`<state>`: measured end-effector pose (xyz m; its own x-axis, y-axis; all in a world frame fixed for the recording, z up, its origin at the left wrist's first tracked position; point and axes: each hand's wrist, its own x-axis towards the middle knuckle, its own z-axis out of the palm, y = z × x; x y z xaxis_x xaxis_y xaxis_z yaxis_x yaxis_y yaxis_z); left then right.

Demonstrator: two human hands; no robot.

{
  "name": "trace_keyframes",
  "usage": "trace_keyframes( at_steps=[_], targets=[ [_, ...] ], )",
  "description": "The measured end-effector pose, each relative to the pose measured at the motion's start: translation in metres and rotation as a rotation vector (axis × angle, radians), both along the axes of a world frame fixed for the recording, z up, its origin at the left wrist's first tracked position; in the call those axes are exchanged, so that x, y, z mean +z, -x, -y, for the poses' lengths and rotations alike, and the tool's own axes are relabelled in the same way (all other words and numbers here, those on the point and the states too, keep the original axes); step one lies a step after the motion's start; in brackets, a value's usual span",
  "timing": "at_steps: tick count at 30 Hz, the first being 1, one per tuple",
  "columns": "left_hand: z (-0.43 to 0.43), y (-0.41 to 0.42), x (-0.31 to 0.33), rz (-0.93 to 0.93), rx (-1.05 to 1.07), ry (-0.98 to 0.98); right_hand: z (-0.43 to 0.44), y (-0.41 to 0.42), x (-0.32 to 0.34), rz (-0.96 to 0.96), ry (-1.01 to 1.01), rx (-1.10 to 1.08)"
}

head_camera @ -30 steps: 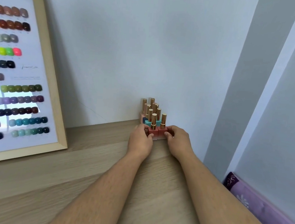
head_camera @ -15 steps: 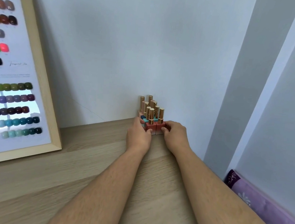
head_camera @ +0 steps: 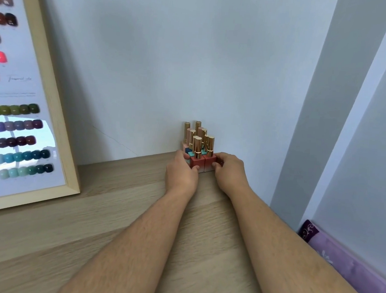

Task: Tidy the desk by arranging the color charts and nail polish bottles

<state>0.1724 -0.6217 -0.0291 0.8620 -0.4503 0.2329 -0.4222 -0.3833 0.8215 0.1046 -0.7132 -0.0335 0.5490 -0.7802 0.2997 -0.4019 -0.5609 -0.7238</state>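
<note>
Hands (head_camera: 205, 174) flank nail polish bottles (head_camera: 198, 148) against wall (head_camera: 182, 64); color chart (head_camera: 22, 100) leans left.

Desk (head_camera: 112, 221): pale wood-grain top, matt, fine streaked lines. Color chart (head_camera: 24, 110): light raw-looking wood frame, glossy front with window glare; swatches shiny, like lacquered plastic. Nail polish bottles (head_camera: 198, 151): polished gold metallic caps, some pink; square bodies matt coral, teal, blue. Wall (head_camera: 170, 63): smooth, flat matt paint. Purple cloth (head_camera: 351, 269): soft sheen, pale floral pattern.
</note>
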Motion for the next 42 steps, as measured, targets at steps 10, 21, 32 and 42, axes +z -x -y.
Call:
trace_keyframes(
  at_steps=[10,21,32,42],
  targets=[
    [0.003,-0.004,0.0,-0.007,0.022,0.01,0.002,-0.001,0.0,0.035,-0.033,-0.006],
    [0.009,-0.011,-0.002,-0.002,0.034,0.03,0.006,-0.007,0.0,0.036,-0.019,0.007],
    [0.01,-0.014,-0.004,-0.002,0.038,0.034,0.008,-0.009,-0.002,0.037,-0.013,0.005],
    [-0.042,0.006,-0.004,-0.067,-0.049,0.122,-0.036,0.034,-0.003,0.132,0.032,0.021]
  ],
)
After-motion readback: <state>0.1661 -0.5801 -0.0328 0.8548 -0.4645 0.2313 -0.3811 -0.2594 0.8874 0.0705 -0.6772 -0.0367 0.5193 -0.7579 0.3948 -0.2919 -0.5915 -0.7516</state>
